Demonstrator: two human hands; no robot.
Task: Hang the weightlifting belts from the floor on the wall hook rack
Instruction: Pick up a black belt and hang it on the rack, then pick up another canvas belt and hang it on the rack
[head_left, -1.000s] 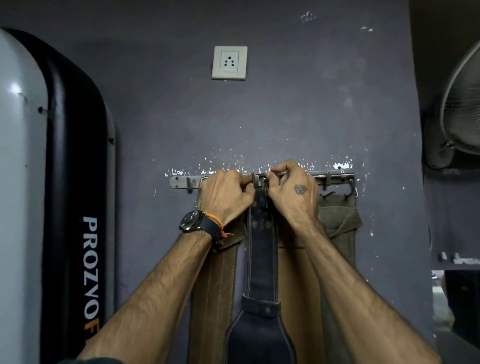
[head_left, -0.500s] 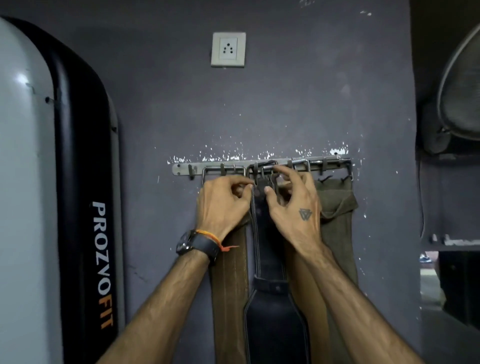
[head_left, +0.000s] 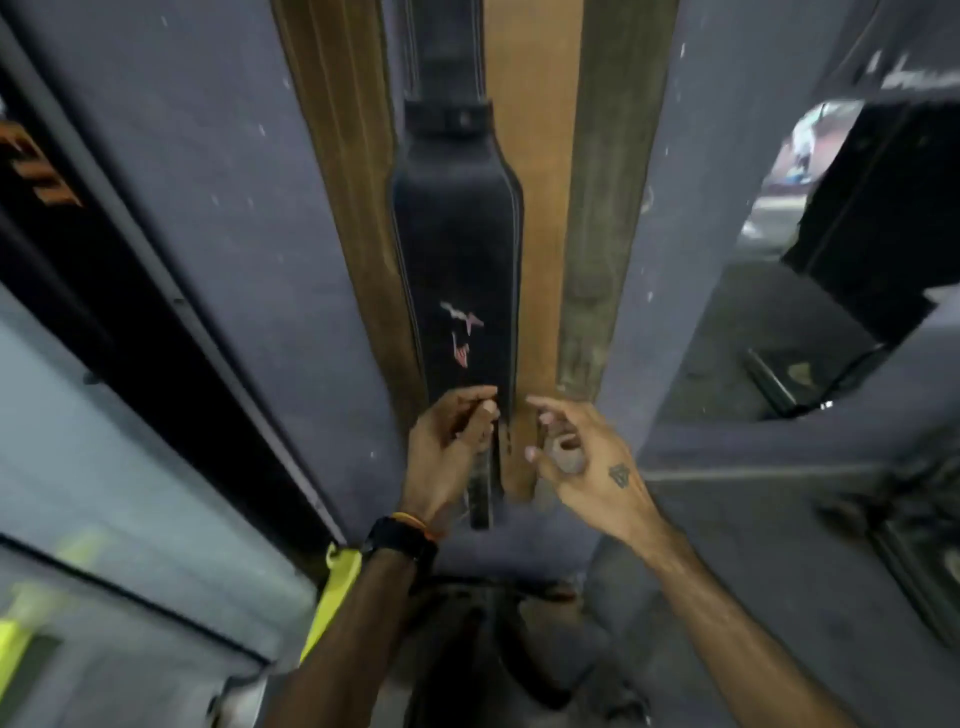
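I am looking down the grey wall; four belts are hanging flat against it. Black belt as landmark: dark brown belt just left, tan belt just right, olive belt beyond that. Rack is lying out of frame.

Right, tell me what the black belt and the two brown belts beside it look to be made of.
Black belt: looks like matte leather or a synthetic lookalike, with pale stitch lines along its edges and a worn printed mark. Left brown belt: probably suede-like leather, dull with lengthwise stitched ridges. Right brown belt: smooth tan leather, apparently unstitched; motion blur leaves this open.
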